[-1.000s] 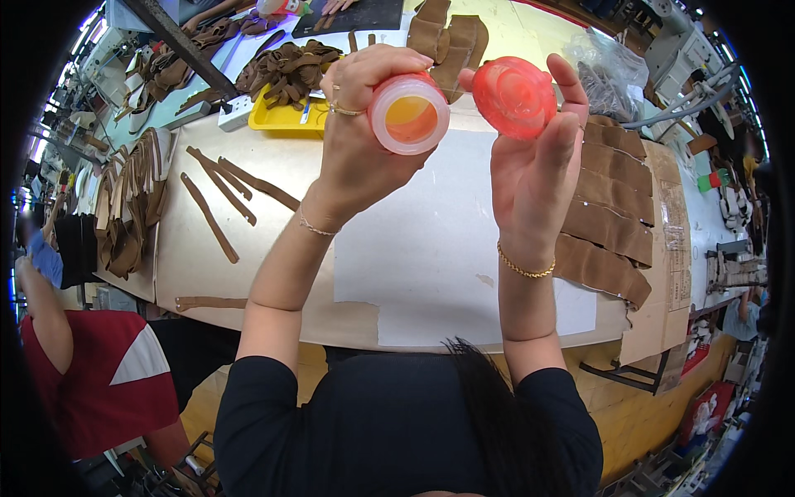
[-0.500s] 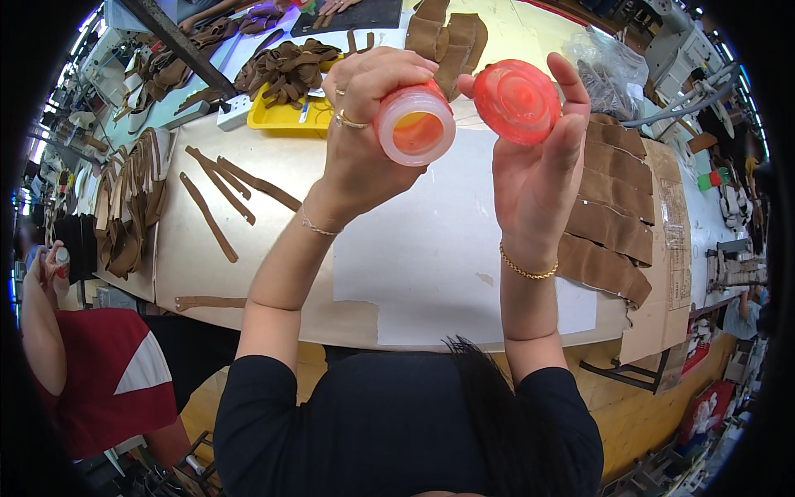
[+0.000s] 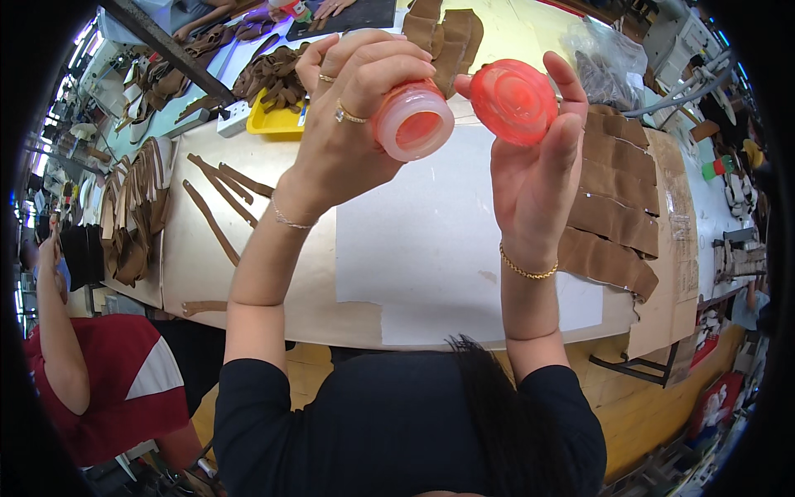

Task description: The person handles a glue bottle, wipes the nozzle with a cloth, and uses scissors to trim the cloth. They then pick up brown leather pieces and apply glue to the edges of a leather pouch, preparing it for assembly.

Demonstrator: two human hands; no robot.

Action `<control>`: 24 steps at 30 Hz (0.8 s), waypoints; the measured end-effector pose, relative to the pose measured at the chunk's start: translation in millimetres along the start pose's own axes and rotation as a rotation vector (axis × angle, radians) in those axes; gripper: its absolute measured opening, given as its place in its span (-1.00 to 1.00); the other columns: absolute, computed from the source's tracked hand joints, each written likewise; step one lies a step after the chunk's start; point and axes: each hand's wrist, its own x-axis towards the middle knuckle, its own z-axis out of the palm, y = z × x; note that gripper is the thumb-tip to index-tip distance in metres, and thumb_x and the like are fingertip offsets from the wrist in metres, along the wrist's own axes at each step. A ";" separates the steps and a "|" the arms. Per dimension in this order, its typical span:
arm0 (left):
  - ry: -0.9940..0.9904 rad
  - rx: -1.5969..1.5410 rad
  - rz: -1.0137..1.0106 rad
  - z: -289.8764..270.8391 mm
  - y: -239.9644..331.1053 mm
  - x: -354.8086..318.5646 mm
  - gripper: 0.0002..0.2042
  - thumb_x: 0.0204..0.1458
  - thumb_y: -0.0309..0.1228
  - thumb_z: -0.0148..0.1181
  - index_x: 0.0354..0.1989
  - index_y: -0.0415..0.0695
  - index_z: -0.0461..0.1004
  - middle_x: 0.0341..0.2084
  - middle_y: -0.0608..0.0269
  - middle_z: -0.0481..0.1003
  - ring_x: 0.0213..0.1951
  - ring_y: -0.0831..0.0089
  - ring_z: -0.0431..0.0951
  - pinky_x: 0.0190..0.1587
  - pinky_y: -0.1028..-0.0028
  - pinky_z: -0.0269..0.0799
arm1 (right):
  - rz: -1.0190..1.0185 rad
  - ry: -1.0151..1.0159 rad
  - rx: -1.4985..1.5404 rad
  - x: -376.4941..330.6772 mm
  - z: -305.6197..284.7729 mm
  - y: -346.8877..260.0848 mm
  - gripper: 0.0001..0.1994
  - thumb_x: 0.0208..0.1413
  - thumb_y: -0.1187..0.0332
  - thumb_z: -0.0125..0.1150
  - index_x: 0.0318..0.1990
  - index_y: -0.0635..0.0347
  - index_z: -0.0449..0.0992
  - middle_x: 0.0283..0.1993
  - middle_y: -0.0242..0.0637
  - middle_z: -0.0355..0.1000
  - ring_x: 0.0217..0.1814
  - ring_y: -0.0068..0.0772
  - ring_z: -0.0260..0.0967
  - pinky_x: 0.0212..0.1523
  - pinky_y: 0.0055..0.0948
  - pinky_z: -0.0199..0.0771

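Up over the table, my left hand (image 3: 346, 112) wraps round a red jar (image 3: 424, 93) with a whitish, wide round mouth. The jar is tilted so its mouth faces me, and its reddish inside shows. Beside it, apart from the jar, my right hand (image 3: 534, 182) holds a round, translucent red lid (image 3: 515, 101) at its edges between thumb and fingers. The lid's ringed face is toward me. Below both hands lies a white sheet (image 3: 422, 240) on the table.
Brown fabric strips (image 3: 214, 219) and a brown bundle (image 3: 137, 211) lie at left. A yellow tray (image 3: 273, 123) holds brown pieces. Wide brown panels (image 3: 617, 195) rest on cardboard (image 3: 675, 224) at right. A co-worker in red (image 3: 108, 373) is at left; another person's hands (image 3: 334, 7) work at the back.
My left hand has shifted slightly left and turned, tipping the jar's mouth differently; the yellow inside no longer shows. My right hand with the lid is nearly still. The co-worker's arm at left has risen.
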 end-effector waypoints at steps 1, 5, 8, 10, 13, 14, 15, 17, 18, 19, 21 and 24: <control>-0.029 -0.002 0.004 -2.4 -0.2 1.6 -0.40 -0.30 -0.46 0.49 -0.02 0.10 0.32 -0.12 0.43 0.48 0.05 0.35 0.39 0.16 0.17 -0.01 | 0.011 -0.003 0.030 -0.4 -0.6 -0.5 -0.22 0.06 -0.06 0.27 0.11 0.57 0.18 0.39 -0.45 -0.21 -0.02 -0.63 0.33 0.02 -0.48 0.34; -0.165 -0.015 -0.008 -8.8 1.0 6.7 -0.39 -0.31 -0.48 0.48 -0.01 0.10 0.33 -0.13 0.42 0.49 0.04 0.35 0.40 0.15 0.17 0.00 | 0.010 -0.013 0.009 -1.7 -9.9 2.2 -0.20 0.07 -0.06 0.28 0.19 0.44 0.09 0.33 -0.39 -0.05 -0.03 -0.65 0.33 0.00 -0.53 0.33; -0.319 0.019 -0.023 -16.2 4.4 11.3 -0.36 -0.34 -0.63 0.42 0.00 0.00 0.30 -0.11 0.30 0.49 0.05 0.26 0.40 0.20 0.25 0.09 | 0.017 0.018 -0.082 -6.0 -6.3 -3.3 -0.19 0.08 -0.14 0.21 0.25 0.27 0.03 0.14 -0.22 0.27 0.11 -0.31 0.34 0.19 -0.26 0.25; -0.393 0.009 -0.036 -20.6 5.6 16.2 -0.34 -0.32 -0.63 0.41 0.05 -0.02 0.28 -0.08 0.27 0.47 0.05 0.23 0.40 0.19 0.26 0.12 | 0.030 0.035 -0.056 -7.2 -2.7 -6.3 -0.20 0.08 -0.12 0.22 0.27 0.18 -0.02 -0.03 -0.19 0.42 0.10 -0.29 0.35 0.21 -0.26 0.25; -0.450 -0.053 -0.060 -17.0 2.4 18.0 -0.26 -0.32 -0.58 0.43 0.14 0.03 0.24 -0.14 0.27 0.49 0.00 0.26 0.44 0.18 0.21 0.06 | 0.047 0.042 0.087 -7.7 -6.6 -5.3 -0.20 0.08 0.01 0.31 0.28 0.13 -0.09 -0.19 -0.25 0.51 -0.04 -0.59 0.38 0.05 -0.55 0.32; -0.461 -0.082 -0.069 -14.5 0.5 18.4 -0.22 -0.32 -0.55 0.44 0.18 0.07 0.22 -0.18 0.29 0.50 -0.02 0.27 0.46 0.17 0.18 0.02 | 0.050 0.042 0.101 -8.1 -8.7 -4.7 -0.20 0.08 0.03 0.31 0.28 0.13 -0.08 -0.16 -0.21 0.50 -0.02 -0.57 0.38 0.06 -0.54 0.32; -0.500 -0.107 -0.081 -15.0 -0.4 21.0 -0.21 -0.32 -0.58 0.41 0.20 0.07 0.20 -0.19 0.25 0.50 -0.04 0.28 0.47 0.17 0.17 0.03 | 0.056 0.038 0.121 -8.6 -10.0 -4.4 -0.21 0.09 0.04 0.31 0.28 0.14 -0.08 -0.12 -0.18 0.50 -0.01 -0.55 0.38 0.07 -0.54 0.32; -0.582 -0.151 -0.119 -15.8 -0.5 26.4 -0.23 -0.29 -0.60 0.34 0.20 0.06 0.20 -0.18 0.23 0.50 -0.04 0.28 0.47 0.17 0.22 0.05 | 0.062 0.046 0.151 -9.9 -12.2 -5.9 -0.22 0.09 0.08 0.32 0.27 0.14 -0.08 -0.12 -0.17 0.51 -0.01 -0.55 0.39 0.07 -0.53 0.32; -0.619 -0.175 -0.136 -15.0 -1.1 28.1 -0.24 -0.28 -0.61 0.31 0.21 0.06 0.20 -0.18 0.22 0.50 -0.04 0.28 0.47 0.17 0.24 0.05 | 0.064 0.048 0.161 -10.3 -13.7 -6.5 -0.23 0.10 0.10 0.32 0.27 0.15 -0.08 -0.12 -0.16 0.51 -0.01 -0.54 0.40 0.07 -0.53 0.33; -0.651 -0.221 -0.168 -14.1 -1.9 29.2 -0.24 -0.28 -0.60 0.28 0.22 0.05 0.18 -0.18 0.20 0.50 -0.04 0.26 0.47 0.16 0.28 0.07 | 0.067 0.053 0.168 -11.0 -14.9 -6.4 -0.23 0.10 0.11 0.32 0.27 0.15 -0.08 -0.13 -0.16 0.51 -0.01 -0.54 0.40 0.07 -0.53 0.33; -0.712 -0.311 -0.231 -11.7 -3.5 32.0 -0.24 -0.27 -0.59 0.23 0.24 0.04 0.16 -0.17 0.17 0.50 -0.05 0.23 0.47 0.15 0.34 0.09 | 0.074 0.061 0.179 -12.0 -17.2 -6.6 -0.23 0.10 0.12 0.32 0.27 0.16 -0.08 -0.14 -0.17 0.51 -0.03 -0.54 0.41 0.06 -0.53 0.34; -0.841 -0.337 -0.267 -9.1 -5.2 37.7 -0.20 -0.28 -0.52 0.24 0.28 0.02 0.10 -0.12 0.08 0.49 -0.03 0.15 0.47 0.12 0.34 0.18 | 0.080 0.059 0.176 -13.3 -21.7 -8.2 -0.23 0.10 0.14 0.33 0.27 0.18 -0.08 -0.14 -0.17 0.51 -0.05 -0.55 0.42 0.04 -0.53 0.36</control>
